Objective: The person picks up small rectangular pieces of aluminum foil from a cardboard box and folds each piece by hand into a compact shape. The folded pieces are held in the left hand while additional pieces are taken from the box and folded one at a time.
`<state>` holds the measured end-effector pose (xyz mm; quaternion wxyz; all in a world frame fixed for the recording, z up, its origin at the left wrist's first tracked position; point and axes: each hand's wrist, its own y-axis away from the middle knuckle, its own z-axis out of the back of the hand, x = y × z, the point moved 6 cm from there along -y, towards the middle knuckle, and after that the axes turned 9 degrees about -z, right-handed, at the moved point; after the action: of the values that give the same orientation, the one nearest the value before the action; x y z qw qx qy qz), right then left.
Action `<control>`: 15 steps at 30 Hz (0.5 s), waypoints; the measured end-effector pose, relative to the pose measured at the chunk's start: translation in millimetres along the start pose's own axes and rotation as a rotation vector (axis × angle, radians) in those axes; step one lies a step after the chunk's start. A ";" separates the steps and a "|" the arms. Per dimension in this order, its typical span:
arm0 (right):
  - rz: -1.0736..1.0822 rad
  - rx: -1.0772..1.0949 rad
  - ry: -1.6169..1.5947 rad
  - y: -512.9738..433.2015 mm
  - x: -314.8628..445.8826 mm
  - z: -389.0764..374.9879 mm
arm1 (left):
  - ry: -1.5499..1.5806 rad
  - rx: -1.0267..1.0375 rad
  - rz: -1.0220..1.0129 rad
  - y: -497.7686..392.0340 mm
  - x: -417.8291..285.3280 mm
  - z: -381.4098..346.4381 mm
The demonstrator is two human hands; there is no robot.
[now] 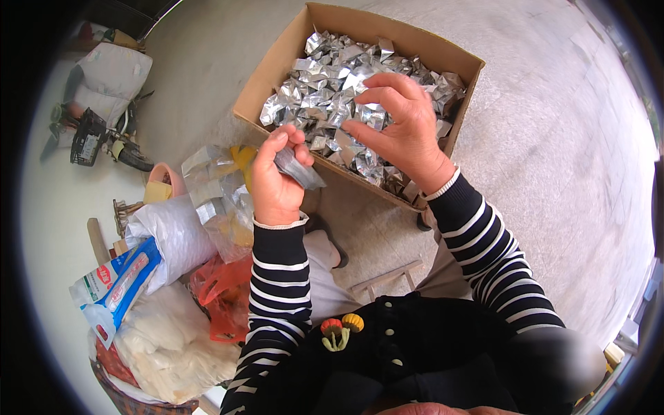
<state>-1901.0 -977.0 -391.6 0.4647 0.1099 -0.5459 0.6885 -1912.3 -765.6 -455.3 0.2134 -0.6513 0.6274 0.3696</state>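
My left hand [280,179] is curled around a thin stack of grey silvery sheets [298,168], just outside the near left side of a cardboard box [277,62]. The lower edge of the stack sticks out past my palm. Above the box, my right hand [404,129] is held with thumb and fingers apart, and I see nothing between them. Many folded shiny silver foil pieces [332,93] fill the box in a loose heap. The right hand hides part of that heap.
To the left are a clear plastic bag of foil pieces [223,197], a white sack [174,233], a red plastic bag [223,295], a blue-and-white package [124,285] and a pink tub [168,176]. A covered scooter [111,93] stands farther back on the concrete floor [539,155].
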 end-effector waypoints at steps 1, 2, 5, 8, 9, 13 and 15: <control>-0.085 0.061 -0.180 1.5 -4.1 -7.4 | 0.067 -0.018 0.048 -1.5 4.0 2.8; -0.254 0.216 -0.369 8.0 -9.8 -21.1 | 0.139 -0.016 0.095 -2.7 8.0 3.5; -0.565 0.535 -0.727 33.0 -11.3 -57.2 | 0.279 -0.031 0.179 -4.4 17.1 6.4; -0.582 0.621 -0.779 41.7 -8.7 -68.1 | 0.317 -0.024 0.187 -6.4 17.4 8.3; -0.604 0.644 -0.779 42.7 -9.8 -69.5 | 0.321 -0.039 0.184 -6.5 17.2 9.8; -0.628 0.664 -0.767 42.0 -11.0 -69.3 | 0.366 0.005 0.210 -5.7 17.7 6.4; -0.643 0.669 -0.784 42.4 -10.6 -69.9 | 0.386 0.002 0.224 -5.3 17.7 5.3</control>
<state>-1902.7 -921.7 -452.7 0.3542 0.6548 -0.3696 0.5561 -1909.4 -772.7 -473.0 0.0477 -0.6362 0.7254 0.2586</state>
